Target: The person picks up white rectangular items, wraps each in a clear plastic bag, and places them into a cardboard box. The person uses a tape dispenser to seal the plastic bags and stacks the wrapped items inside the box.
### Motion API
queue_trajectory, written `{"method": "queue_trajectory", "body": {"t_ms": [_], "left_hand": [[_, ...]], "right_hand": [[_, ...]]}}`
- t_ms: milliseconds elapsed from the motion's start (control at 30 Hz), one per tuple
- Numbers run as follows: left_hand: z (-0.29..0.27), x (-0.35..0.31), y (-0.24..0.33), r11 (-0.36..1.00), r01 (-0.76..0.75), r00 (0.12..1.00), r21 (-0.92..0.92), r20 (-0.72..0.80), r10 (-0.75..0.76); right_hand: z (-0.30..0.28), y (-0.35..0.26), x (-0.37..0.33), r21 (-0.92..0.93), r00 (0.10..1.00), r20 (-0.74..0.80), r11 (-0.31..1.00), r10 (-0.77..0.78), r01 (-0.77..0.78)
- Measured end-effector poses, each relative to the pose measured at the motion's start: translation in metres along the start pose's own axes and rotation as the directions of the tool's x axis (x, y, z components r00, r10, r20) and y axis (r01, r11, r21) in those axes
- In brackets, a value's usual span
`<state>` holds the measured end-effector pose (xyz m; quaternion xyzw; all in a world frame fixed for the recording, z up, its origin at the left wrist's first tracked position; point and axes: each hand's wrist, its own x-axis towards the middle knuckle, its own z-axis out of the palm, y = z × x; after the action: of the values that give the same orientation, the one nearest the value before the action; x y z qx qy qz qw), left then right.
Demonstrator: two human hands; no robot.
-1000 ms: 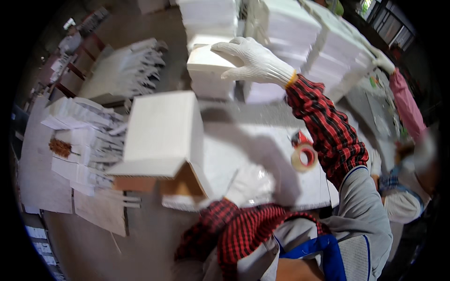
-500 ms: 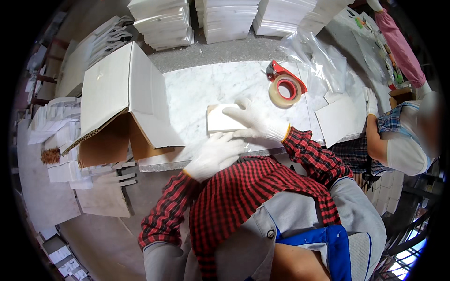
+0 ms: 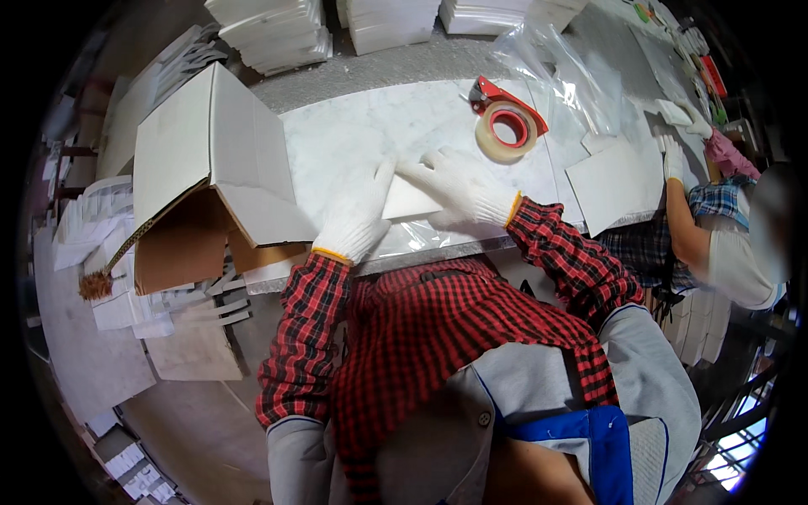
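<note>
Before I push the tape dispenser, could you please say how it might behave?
The tape dispenser would probably slide rather than roll, since it lies on its side. Its thick roll suggests some weight, and the rigid-looking red frame should hardly bend.

Scanning right across the scene now, and not one word or label can be read! No number, brand or sign is legible either

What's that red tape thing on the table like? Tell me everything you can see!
The tape dispenser has a red frame that looks like metal, with a dark part at its left end. It carries a roll of clear, yellowish tape around a red core. It lies on its side on the white, marble-patterned tabletop, beyond the right hand. No hand touches it.
</note>
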<state>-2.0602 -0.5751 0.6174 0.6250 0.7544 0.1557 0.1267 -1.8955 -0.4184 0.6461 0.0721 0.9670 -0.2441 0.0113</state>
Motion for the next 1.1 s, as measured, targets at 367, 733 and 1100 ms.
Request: {"method": "queue_trajectory", "body": {"t_ms": [367,733,1100], "left_hand": [[0.001,-0.017,0.002,0.688,0.352,0.907,-0.634,0.050,-0.418],[0.013,-0.019,0.014,0.077,0.247,0.854,-0.966,0.180,-0.487],[0.012,0.036,0.020,0.963,-0.262,0.963,0.068,-0.039,0.265]], "right_hand": [[0.043,0.017,-0.056,0.952,0.644,-0.141,0.280,0.752,-0.119],[0.055,-0.024,-0.056,0.985,0.601,0.137,-0.174,0.787,0.003],[0.125,-0.064,-0.108,0.714,0.625,0.025,0.424,0.781,-0.558]]}}
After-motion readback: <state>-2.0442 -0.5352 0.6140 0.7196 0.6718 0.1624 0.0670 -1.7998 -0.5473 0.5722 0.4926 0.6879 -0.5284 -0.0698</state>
